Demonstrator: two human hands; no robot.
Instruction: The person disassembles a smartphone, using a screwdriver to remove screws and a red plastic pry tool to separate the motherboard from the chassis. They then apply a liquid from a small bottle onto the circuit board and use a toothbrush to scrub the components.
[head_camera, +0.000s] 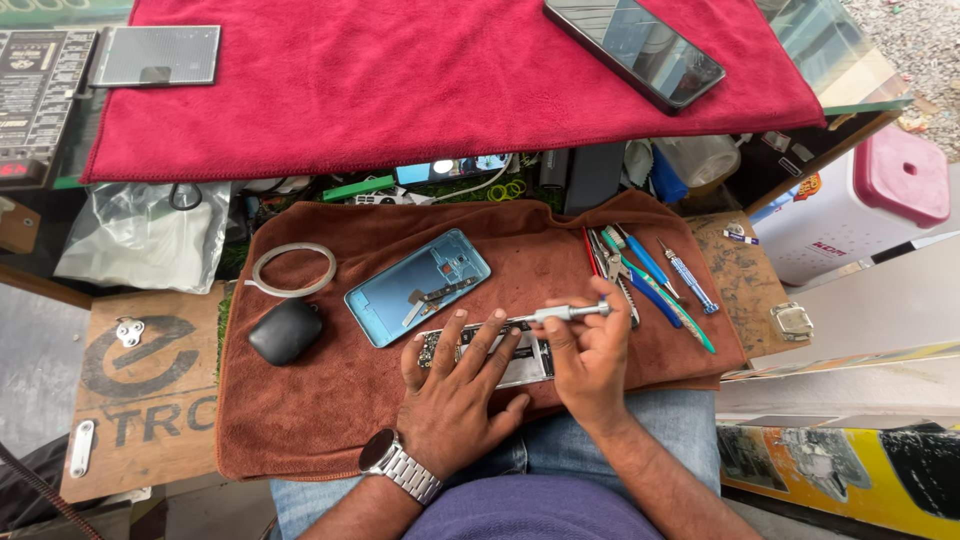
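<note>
Opened phone (500, 352), lying flat on a brown cloth across the lap with its circuit boards and internal parts facing up; it runs roughly left to right, is largely covered by fingers, and shows a dark component strip at its left end and a pale grey area at its right. Slim silver screwdriver (560, 314), held nearly level just above the phone's upper edge, its fine tip pointing left toward the phone's middle and its handle end pointing right.

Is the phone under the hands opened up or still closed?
Opened: the phone shows bare circuit boards, and its blue back cover lies apart on the brown cloth.
</note>
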